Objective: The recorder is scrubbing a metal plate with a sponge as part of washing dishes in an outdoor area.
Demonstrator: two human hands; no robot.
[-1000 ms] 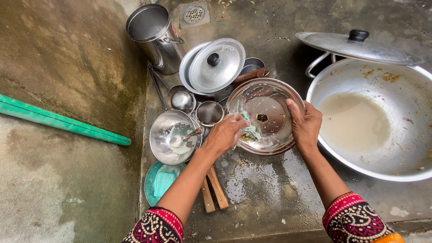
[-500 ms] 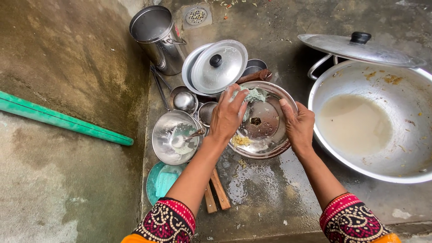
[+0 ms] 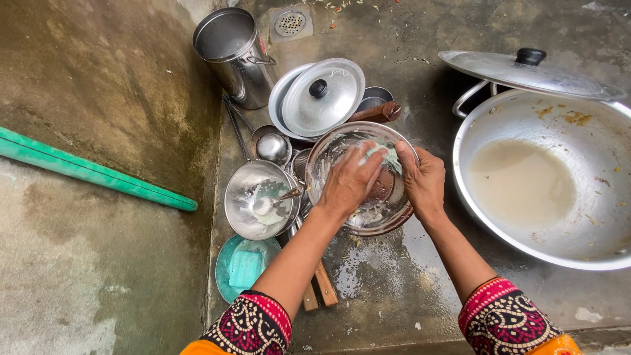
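Centrally in the frame, the round shiny steel plate [image 3: 335,158] sits tilted, wet and soapy. The left hand [image 3: 351,181] presses a pale green scrubbing pad [image 3: 388,156] against it, fingers curled; the right hand [image 3: 424,181] grips its rim.

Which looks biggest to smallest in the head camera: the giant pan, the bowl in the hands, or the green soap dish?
1. Giant pan, by far the largest.
2. Steel bowl being scrubbed; it is held nearer the camera, so it may look bigger than it is.
3. Green soap dish, the smallest.
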